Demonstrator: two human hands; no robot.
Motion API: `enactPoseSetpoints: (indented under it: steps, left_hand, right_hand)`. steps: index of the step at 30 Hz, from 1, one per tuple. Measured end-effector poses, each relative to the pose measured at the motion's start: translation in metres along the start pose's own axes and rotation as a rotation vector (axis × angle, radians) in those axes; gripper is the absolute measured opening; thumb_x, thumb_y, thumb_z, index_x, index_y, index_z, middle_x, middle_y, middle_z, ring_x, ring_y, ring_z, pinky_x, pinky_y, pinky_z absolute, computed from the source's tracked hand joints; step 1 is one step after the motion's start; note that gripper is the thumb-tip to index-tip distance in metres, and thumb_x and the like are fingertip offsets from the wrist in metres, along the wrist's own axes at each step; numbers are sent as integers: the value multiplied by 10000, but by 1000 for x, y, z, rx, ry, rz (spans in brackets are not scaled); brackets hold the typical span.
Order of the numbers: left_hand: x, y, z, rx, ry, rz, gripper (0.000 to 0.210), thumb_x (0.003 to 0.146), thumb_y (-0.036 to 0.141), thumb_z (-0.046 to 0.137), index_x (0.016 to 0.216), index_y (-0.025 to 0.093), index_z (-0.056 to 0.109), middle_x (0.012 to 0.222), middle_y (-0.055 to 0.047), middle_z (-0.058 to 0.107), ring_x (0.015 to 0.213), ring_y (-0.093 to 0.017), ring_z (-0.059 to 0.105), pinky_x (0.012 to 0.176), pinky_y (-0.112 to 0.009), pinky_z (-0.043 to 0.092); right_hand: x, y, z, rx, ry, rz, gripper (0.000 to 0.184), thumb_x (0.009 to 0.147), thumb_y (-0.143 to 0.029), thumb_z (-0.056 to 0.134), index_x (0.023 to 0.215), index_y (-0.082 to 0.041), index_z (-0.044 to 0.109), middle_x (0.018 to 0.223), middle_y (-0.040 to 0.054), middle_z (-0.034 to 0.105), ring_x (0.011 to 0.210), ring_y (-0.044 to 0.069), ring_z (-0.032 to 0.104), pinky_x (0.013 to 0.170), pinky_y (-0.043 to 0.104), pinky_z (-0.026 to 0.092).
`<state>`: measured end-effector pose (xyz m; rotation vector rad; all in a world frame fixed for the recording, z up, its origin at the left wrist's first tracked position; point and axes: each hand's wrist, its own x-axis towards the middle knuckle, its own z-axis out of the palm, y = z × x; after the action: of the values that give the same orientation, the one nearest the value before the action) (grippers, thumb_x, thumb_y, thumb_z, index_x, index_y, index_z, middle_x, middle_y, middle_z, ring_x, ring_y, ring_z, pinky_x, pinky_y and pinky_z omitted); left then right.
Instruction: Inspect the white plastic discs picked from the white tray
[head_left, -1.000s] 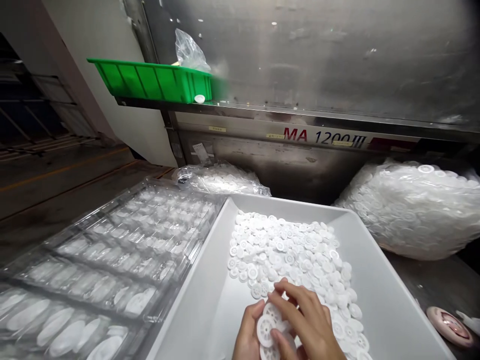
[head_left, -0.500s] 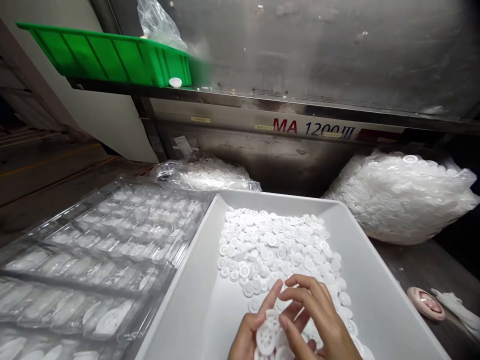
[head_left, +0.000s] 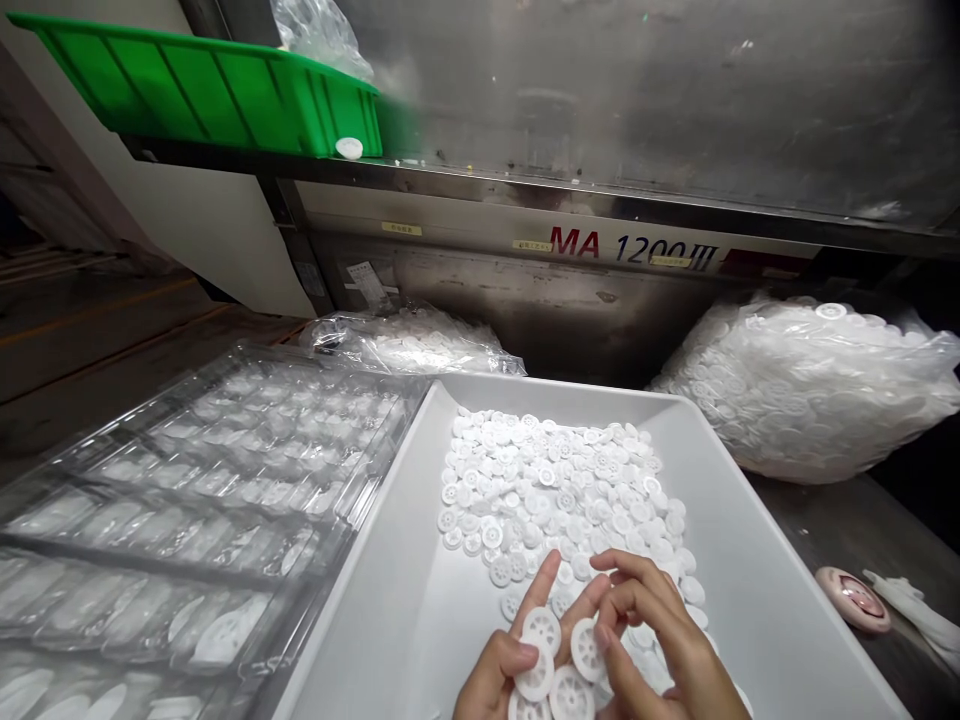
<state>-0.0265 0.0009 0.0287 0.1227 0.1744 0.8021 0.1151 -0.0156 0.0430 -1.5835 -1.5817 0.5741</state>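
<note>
While the left hand (head_left: 499, 672) fingers grasp stacked white discs (head_left: 538, 650), the right hand (head_left: 660, 640) pinches one at three o'clock, above the grey tray (head_left: 757, 560).

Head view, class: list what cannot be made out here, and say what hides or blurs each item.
- Both hands: the left hand and right hand are cut off by the bottom edge; wrists unseen.
- White discs in the fingers: the lowest ones run off the frame, so no count.
- Clear tray: glare blurs its contents.
- Green bin: its wall hides the inside.
- Bag of discs: plastic film blurs single pieces.
</note>
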Motion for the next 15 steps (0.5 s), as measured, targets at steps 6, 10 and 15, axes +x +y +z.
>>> enactPoseSetpoints:
  steps: [6,10,15]
  left_hand:
    - [0,0,-4,20,20,-34,516,809,142,291,1269,290,472,1213,-89,620,1216,-275,483,1070,-534,163]
    - [-1,4,-8,43,45,-94,498,798,144,326,1235,291,515,1190,-100,634,1227,-292,467,1058,-582,158]
    - [1,3,-8,63,75,-124,477,748,138,414,1178,251,587,1250,-91,595,1260,-304,420,1071,-561,166]
  right_hand:
    - [2,-5,3,56,9,50,195,884,-327,440,718,-238,487,943,44,559,1075,212,472,755,266,391]
    - [2,-9,5,98,25,105,212,899,-345,441,727,-232,494,1047,34,539,968,190,548,749,259,412]
    - [4,-14,4,155,29,141,232,913,-388,427,768,-234,522,1070,22,538,882,159,577,697,216,426]
